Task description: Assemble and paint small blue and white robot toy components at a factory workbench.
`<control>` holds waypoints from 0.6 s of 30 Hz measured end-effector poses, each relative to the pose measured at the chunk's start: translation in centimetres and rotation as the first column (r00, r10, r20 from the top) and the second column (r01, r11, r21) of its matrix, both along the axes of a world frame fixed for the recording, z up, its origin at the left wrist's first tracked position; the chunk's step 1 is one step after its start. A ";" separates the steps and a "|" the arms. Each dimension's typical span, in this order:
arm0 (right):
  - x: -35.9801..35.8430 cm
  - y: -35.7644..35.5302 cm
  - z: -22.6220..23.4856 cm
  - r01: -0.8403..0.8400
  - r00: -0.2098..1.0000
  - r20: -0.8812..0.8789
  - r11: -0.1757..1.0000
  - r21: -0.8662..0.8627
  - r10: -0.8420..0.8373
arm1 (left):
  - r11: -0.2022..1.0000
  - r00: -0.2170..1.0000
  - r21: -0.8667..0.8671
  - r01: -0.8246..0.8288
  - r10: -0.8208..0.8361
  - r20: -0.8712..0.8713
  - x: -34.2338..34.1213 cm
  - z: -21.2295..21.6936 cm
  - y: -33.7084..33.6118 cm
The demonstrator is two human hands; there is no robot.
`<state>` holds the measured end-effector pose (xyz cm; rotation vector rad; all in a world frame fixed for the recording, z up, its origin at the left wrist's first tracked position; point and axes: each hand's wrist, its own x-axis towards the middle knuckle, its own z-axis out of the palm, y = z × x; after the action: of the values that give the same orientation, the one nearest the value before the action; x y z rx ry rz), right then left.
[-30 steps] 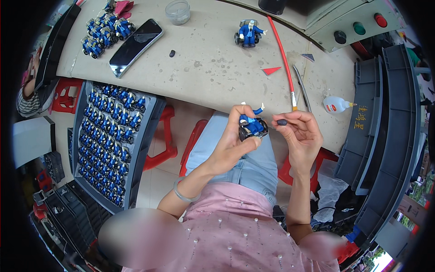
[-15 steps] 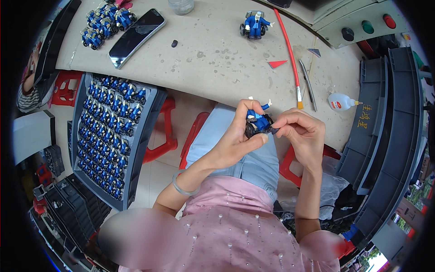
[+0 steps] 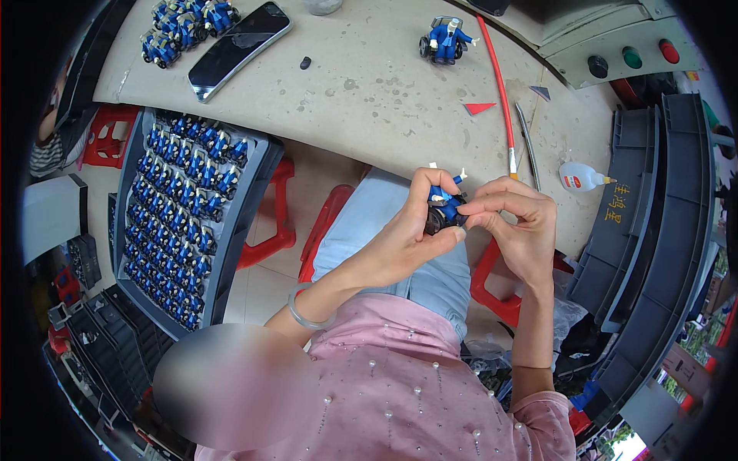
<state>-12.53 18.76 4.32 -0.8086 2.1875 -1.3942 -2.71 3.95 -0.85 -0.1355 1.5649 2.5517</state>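
Note:
In my left hand (image 3: 411,227) is a small figurine (image 3: 446,203) of a blue-suited person in a black wheelchair, held between thumb and curled fingers. It is tilted, one pale hand pointing up and away. Thumb and forefinger of my right hand (image 3: 515,219) pinch at the figurine's foot end, on a small black part mostly hidden by the fingertips. Both hands are closed, above my lap at the table's front edge. A similar seated figurine (image 3: 446,40) stands upright on the table (image 3: 369,115), one arm stretched out to the right.
Left of my lap, a grey tray (image 3: 250,207) holds rows of similar figurines. More figurines (image 3: 184,31) cluster beside a phone (image 3: 240,50); a small black piece (image 3: 306,62) lies nearby. To the right are a red-handled brush (image 3: 500,84), a metal tool (image 3: 528,146) and a white glue bottle (image 3: 582,177).
Both hands and the held figurine have shifted slightly right in view. The right fingertips have come closer against the figurine's foot end, covering more of the dark part seen there before.

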 end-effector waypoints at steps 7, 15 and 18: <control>-0.1 0.0 -0.3 0.008 1.000 0.003 1.000 -0.002 -0.008 | 0.998 1.000 -0.066 0.012 -0.013 -0.009 -0.1 0.6 -0.1; -0.1 -0.2 -0.2 -0.017 0.999 -0.037 1.000 0.009 0.018 | 0.988 0.999 -0.155 0.029 -0.034 -0.031 0.2 0.5 -0.3; -0.2 -0.1 -0.4 -0.022 0.999 0.031 1.000 0.019 0.022 | 0.991 0.999 -0.121 0.051 -0.051 0.003 0.2 0.5 -0.4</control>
<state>-12.76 18.66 3.93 -0.7965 2.1591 -1.3641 -2.53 3.51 -0.30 -0.1071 1.7008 2.4191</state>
